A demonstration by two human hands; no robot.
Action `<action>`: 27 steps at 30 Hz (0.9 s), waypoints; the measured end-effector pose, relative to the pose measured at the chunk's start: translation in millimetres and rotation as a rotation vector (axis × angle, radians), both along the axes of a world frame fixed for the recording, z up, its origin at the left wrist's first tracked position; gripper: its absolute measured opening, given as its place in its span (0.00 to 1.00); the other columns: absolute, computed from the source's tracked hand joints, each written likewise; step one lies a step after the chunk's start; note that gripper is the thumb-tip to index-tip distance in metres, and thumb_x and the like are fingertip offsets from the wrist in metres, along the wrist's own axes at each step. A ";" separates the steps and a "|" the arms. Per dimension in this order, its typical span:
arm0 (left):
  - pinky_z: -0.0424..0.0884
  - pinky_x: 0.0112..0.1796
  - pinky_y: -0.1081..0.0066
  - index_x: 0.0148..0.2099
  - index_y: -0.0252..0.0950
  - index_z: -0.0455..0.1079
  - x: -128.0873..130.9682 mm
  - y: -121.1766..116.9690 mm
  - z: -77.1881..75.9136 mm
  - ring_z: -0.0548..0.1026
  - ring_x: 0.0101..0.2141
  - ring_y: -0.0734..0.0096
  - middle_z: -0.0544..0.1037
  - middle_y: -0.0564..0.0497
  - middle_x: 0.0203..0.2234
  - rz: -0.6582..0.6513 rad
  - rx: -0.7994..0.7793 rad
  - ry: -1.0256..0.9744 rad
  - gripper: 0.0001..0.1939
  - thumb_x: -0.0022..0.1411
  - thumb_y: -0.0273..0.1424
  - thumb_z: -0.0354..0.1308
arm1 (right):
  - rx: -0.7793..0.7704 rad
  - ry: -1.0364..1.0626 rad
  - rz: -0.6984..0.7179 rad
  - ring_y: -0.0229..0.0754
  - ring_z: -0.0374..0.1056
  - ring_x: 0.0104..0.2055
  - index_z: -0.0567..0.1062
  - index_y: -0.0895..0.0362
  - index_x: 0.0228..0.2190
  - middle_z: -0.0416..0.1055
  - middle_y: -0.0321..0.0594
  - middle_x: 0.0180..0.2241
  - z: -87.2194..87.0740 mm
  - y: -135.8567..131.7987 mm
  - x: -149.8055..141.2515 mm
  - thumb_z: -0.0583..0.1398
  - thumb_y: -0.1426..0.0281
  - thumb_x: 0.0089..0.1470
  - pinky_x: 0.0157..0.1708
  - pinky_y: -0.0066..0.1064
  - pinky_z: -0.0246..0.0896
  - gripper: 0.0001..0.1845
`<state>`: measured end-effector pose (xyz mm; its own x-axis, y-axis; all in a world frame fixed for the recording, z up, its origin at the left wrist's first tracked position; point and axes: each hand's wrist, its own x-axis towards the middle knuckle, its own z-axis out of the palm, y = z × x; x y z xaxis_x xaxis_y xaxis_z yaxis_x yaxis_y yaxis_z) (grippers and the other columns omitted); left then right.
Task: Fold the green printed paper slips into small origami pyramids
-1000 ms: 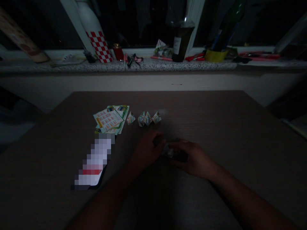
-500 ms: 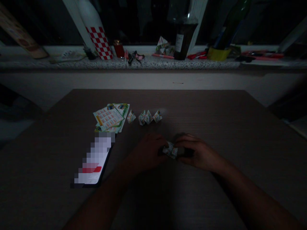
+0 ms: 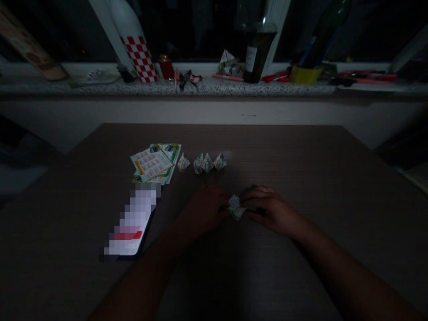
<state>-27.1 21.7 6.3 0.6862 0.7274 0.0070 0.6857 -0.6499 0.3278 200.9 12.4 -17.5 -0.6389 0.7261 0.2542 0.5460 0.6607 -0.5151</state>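
In dim light, my left hand (image 3: 205, 209) and my right hand (image 3: 267, 208) meet at the middle of a dark wooden table (image 3: 301, 178). Both pinch a small folded piece of printed paper (image 3: 236, 207) between their fingertips, just above the tabletop. Beyond my hands, several finished folded paper pieces (image 3: 204, 163) stand in a short row. A stack of printed paper sheets (image 3: 154, 164) lies to the left of that row.
A phone (image 3: 132, 225) with a lit screen lies at the left near my left forearm. The stone window sill (image 3: 167, 89) behind holds a red-and-white chequered container (image 3: 138, 53), a dark bottle (image 3: 256, 51), a yellow tape roll (image 3: 302, 75) and small clutter.
The folded paper has come more into view between my fingertips and been turned. Both hands have shifted slightly away from me.
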 end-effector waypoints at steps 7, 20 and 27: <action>0.64 0.45 0.62 0.37 0.37 0.76 -4.2 1.0 0.7 0.71 0.41 0.62 0.75 0.48 0.37 0.034 -0.024 -0.059 0.09 0.61 0.34 0.57 | -0.032 -0.028 -0.037 0.45 0.67 0.46 0.77 0.53 0.38 0.73 0.42 0.42 5.1 -3.3 -3.5 0.59 0.69 0.57 0.48 0.41 0.59 0.07; 0.58 0.56 0.52 0.38 0.37 0.75 -3.2 -1.9 -7.9 0.59 0.59 0.54 0.64 0.43 0.58 0.217 -0.042 -0.083 0.12 0.62 0.38 0.54 | -0.024 -0.052 -0.327 0.48 0.64 0.49 0.77 0.54 0.31 0.70 0.43 0.46 -5.2 -6.1 -12.5 0.59 0.65 0.57 0.47 0.42 0.56 0.08; 0.58 0.55 0.50 0.38 0.35 0.73 4.5 -7.6 -10.3 0.61 0.58 0.53 0.64 0.42 0.58 0.267 0.017 -0.041 0.13 0.64 0.36 0.51 | -0.017 -0.066 -0.450 0.50 0.63 0.49 0.77 0.54 0.28 0.70 0.43 0.46 -8.1 -6.9 -21.7 0.59 0.63 0.57 0.46 0.43 0.54 0.10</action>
